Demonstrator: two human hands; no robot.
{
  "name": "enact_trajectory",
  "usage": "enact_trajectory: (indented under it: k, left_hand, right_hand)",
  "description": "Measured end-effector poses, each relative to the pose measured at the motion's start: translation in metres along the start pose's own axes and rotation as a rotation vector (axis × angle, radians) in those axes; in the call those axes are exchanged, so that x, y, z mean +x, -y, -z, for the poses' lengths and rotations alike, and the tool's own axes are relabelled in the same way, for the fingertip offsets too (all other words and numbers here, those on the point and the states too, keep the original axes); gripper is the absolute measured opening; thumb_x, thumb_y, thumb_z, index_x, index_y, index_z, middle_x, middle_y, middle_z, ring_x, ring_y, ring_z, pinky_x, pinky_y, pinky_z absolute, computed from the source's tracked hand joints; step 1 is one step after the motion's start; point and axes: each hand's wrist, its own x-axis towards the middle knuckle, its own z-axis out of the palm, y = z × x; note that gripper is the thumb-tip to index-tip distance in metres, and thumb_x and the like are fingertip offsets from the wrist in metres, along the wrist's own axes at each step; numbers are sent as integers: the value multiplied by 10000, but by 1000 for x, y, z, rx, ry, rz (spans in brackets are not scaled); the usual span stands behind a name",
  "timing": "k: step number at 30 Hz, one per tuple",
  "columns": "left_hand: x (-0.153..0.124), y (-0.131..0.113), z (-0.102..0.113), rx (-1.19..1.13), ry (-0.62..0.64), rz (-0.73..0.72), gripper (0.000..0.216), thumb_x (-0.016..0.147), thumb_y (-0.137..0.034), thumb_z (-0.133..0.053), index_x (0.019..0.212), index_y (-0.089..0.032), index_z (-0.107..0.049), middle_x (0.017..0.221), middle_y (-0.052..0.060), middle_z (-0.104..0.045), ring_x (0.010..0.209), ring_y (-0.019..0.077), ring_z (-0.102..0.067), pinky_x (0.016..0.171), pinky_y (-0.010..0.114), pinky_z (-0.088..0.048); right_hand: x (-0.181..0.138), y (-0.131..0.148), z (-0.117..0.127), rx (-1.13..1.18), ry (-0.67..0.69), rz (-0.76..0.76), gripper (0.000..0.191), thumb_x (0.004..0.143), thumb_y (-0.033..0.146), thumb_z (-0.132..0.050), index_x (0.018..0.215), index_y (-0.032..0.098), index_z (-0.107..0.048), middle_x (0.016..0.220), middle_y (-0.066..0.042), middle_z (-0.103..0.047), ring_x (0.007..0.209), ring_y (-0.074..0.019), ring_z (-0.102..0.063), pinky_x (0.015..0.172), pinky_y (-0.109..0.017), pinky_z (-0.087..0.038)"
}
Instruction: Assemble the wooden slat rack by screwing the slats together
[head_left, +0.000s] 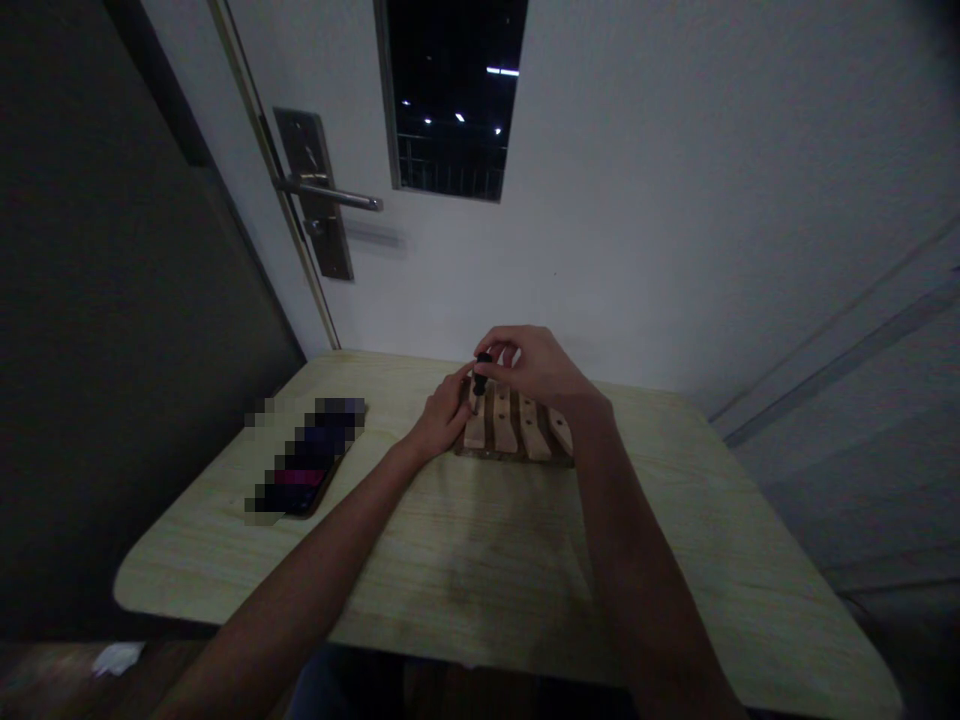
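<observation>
Black-handled screwdriver points down, nearly upright, in right hand.

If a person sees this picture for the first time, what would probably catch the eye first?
Probably the right hand, holding a black-handled tool upright over the wooden pieces, with the left hand at their left edge. Next, perhaps, the partly pixelated phone on the left of the table, and the dark window in the pale door behind.
</observation>
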Motion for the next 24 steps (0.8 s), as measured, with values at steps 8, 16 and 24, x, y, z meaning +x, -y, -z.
enact_trajectory:
  k: [8, 16, 24]
  left_hand:
    - [0, 0, 0, -1, 9, -9, 594, 966, -463, -357, 1464, -148, -284, 1464, 192, -407, 1326, 318, -403, 1105, 530, -327]
    - [0, 1, 1, 2, 17, -5, 615, 964, -464, -361, 1494, -177, -239, 1455, 181, -415, 1303, 311, -431, 1081, 520, -354]
    - [-1, 0, 1, 17, 2, 9, 614, 963, -512, -348, 1483, -195, -266, 1443, 176, -432, 1289, 319, -438, 1072, 526, -358]
  right_hand:
    - [-2, -1, -2, 100, 8, 19, 180, 776, 248, -695, 938, 181, -649, 914, -23, -679, 683, -112, -571, 647, -262, -469]
    - [0, 0, 0, 56, 45, -17, 146, 783, 174, -669, 919, 183, -723, 853, -34, -705, 726, -131, -597, 681, -274, -474]
    - [-3, 0, 0, 74, 21, 57, 227, 796, 171, -657, 1020, 202, -688, 1094, -47, -688, 727, -104, -586, 697, -264, -485]
